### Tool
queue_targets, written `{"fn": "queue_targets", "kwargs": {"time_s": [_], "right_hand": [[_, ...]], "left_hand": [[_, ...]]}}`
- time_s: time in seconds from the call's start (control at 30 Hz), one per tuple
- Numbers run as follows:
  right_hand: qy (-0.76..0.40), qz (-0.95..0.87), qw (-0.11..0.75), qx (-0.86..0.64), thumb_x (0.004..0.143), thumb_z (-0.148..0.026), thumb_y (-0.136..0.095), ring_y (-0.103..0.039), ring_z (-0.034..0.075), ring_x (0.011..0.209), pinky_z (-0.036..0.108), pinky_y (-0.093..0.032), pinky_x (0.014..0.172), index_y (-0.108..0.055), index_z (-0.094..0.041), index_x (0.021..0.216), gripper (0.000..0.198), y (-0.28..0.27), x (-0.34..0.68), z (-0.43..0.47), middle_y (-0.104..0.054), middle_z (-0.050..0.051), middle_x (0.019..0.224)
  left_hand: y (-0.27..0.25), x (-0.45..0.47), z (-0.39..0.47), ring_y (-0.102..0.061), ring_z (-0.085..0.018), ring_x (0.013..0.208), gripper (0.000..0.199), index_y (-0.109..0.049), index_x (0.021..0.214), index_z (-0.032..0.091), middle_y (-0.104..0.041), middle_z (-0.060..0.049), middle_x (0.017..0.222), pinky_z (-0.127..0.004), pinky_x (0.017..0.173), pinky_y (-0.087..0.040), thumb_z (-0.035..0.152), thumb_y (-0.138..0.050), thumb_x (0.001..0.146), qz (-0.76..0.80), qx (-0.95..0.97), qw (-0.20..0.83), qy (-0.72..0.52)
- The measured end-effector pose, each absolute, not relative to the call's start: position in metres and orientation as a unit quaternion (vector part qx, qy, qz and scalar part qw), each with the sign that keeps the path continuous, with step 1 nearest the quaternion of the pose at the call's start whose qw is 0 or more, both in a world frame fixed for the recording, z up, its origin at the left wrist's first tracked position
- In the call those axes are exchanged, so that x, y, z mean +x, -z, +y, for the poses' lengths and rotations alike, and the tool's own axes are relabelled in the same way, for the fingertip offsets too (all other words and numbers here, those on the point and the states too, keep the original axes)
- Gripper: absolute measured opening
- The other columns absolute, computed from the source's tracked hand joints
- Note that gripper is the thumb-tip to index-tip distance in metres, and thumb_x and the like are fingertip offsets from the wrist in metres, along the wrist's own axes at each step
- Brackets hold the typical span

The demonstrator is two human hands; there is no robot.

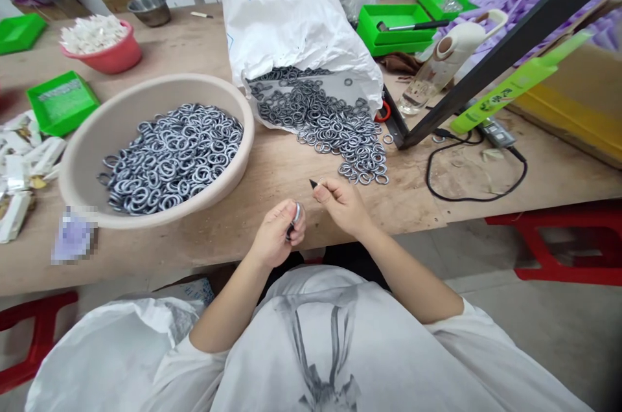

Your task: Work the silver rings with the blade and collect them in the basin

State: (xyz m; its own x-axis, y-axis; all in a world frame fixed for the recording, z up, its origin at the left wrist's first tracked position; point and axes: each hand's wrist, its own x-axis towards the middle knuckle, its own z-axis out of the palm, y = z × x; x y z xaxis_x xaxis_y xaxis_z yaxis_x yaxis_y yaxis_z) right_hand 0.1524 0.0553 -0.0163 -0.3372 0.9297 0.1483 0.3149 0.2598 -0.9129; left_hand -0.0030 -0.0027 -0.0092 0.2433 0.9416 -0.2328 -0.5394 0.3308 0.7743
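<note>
My left hand (276, 234) is closed around a grey ring (297, 211) just above the table's front edge. Between the thumb and fingers of my right hand (346, 206) is a small tool with a dark pointed tip (313, 184); the fingers hide the rest of it. The tip points toward my left hand, with a gap between them. To the left stands a large beige basin (111, 115) holding many grey rings (179, 156). Beyond my right hand, loose grey rings (362, 149) spill onto the table from a white sack (286, 10) lying on its side.
Left are a green tray (88, 104), a red bowl (114, 54) of white pieces and a metal bowl (149, 9). Right, a black metal bar (466, 68) slants up near a drink bottle (427, 78), green trays (373, 41) and a black cable (430, 172). A red stool (539, 256) stands below.
</note>
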Motion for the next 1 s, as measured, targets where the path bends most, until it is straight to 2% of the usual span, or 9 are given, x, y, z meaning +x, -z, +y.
{"fn": "queue_targets", "kwargs": {"time_s": [0.07, 0.13, 0.23, 0.37, 0.53, 0.63, 0.7, 0.87, 1.0], "right_hand": [[-0.470, -0.695, 0.368, -0.400, 0.089, -0.054, -0.059, -0.051, 0.014, 0.068, 0.025, -0.037, 0.065, -0.061, -0.020, 0.089, 0.034, 0.014, 0.148, 0.053, -0.057, -0.002, 0.074], [-0.488, -0.692, 0.347, -0.404, 0.087, -0.054, -0.061, -0.052, 0.014, 0.068, 0.025, -0.038, 0.064, -0.062, -0.020, 0.087, 0.035, 0.012, 0.147, 0.053, -0.059, -0.001, 0.074], [-0.365, -0.722, 0.288, -0.513, 0.091, -0.049, -0.058, -0.053, 0.016, 0.068, 0.027, -0.036, 0.063, -0.064, -0.019, 0.079, 0.032, 0.014, 0.157, 0.061, -0.060, 0.001, 0.071], [-0.141, -0.777, 0.132, -0.599, 0.089, -0.043, -0.063, -0.061, 0.023, 0.086, 0.031, -0.037, 0.069, -0.073, -0.021, 0.104, 0.028, 0.021, 0.171, 0.065, -0.067, 0.009, 0.102], [-0.122, -0.785, 0.065, -0.604, 0.094, -0.032, -0.053, -0.063, 0.023, 0.088, 0.032, -0.038, 0.069, -0.073, -0.024, 0.109, 0.026, 0.027, 0.172, 0.062, -0.066, 0.009, 0.109], [-0.146, -0.779, 0.111, -0.600, 0.094, -0.032, -0.054, -0.062, 0.024, 0.088, 0.032, -0.039, 0.071, -0.073, -0.022, 0.107, 0.026, 0.030, 0.173, 0.066, -0.066, 0.009, 0.104], [-0.186, -0.760, 0.186, -0.594, 0.093, -0.034, -0.054, -0.061, 0.023, 0.087, 0.032, -0.039, 0.073, -0.073, -0.020, 0.100, 0.024, 0.030, 0.176, 0.068, -0.066, 0.009, 0.097], [-0.461, -0.636, 0.396, -0.475, 0.089, -0.048, -0.059, -0.057, 0.017, 0.075, 0.029, -0.042, 0.070, -0.064, -0.019, 0.082, 0.030, 0.017, 0.175, 0.061, -0.062, 0.002, 0.078], [-0.609, -0.549, 0.430, -0.378, 0.082, -0.057, -0.065, -0.054, 0.013, 0.065, 0.027, -0.043, 0.065, -0.058, -0.021, 0.079, 0.037, 0.010, 0.159, 0.046, -0.059, -0.002, 0.069]], "left_hand": [[0.013, -0.004, -0.002, -0.034, -0.004, 0.044, 0.044, -0.050, 0.068, 0.016, -0.045, 0.004, 0.057, -0.015, 0.040, -0.026, 0.050, -0.074, 0.079, 0.382, 0.282, 0.713, -0.516], [0.015, -0.005, -0.002, -0.036, -0.004, 0.044, 0.044, -0.051, 0.068, 0.016, -0.046, 0.004, 0.057, -0.015, 0.040, -0.027, 0.052, -0.076, 0.077, 0.395, 0.285, 0.710, -0.509], [0.016, -0.010, -0.002, -0.038, -0.004, 0.044, 0.045, -0.051, 0.065, 0.015, -0.049, 0.003, 0.059, -0.015, 0.040, -0.029, 0.051, -0.076, 0.077, 0.395, 0.286, 0.712, -0.505], [0.014, -0.023, 0.000, -0.041, -0.004, 0.042, 0.040, -0.058, 0.070, 0.014, -0.056, 0.001, 0.061, -0.016, 0.038, -0.029, 0.048, -0.078, 0.074, 0.431, 0.267, 0.689, -0.518], [0.009, -0.029, -0.010, -0.043, -0.005, 0.042, 0.041, -0.059, 0.067, 0.014, -0.062, -0.001, 0.060, -0.018, 0.038, -0.026, 0.052, -0.074, 0.075, 0.467, 0.323, 0.711, -0.415], [0.003, -0.028, -0.020, -0.045, -0.006, 0.046, 0.038, -0.064, 0.066, 0.013, -0.066, -0.004, 0.062, -0.019, 0.043, -0.029, 0.048, -0.076, 0.075, 0.411, 0.442, 0.766, -0.222], [0.002, -0.027, -0.021, -0.045, -0.006, 0.049, 0.036, -0.068, 0.070, 0.012, -0.068, -0.006, 0.067, -0.019, 0.045, -0.031, 0.046, -0.074, 0.078, 0.392, 0.475, 0.766, -0.182], [0.008, -0.021, 0.001, -0.042, -0.004, 0.043, 0.040, -0.071, 0.090, 0.012, -0.068, -0.005, 0.069, -0.018, 0.039, -0.020, 0.049, -0.075, 0.076, 0.455, 0.367, 0.722, -0.370], [0.008, -0.002, 0.013, -0.045, -0.006, 0.042, 0.048, -0.066, 0.086, 0.012, -0.064, -0.003, 0.065, -0.017, 0.036, -0.023, 0.056, -0.076, 0.071, 0.443, 0.314, 0.709, -0.450]]}}
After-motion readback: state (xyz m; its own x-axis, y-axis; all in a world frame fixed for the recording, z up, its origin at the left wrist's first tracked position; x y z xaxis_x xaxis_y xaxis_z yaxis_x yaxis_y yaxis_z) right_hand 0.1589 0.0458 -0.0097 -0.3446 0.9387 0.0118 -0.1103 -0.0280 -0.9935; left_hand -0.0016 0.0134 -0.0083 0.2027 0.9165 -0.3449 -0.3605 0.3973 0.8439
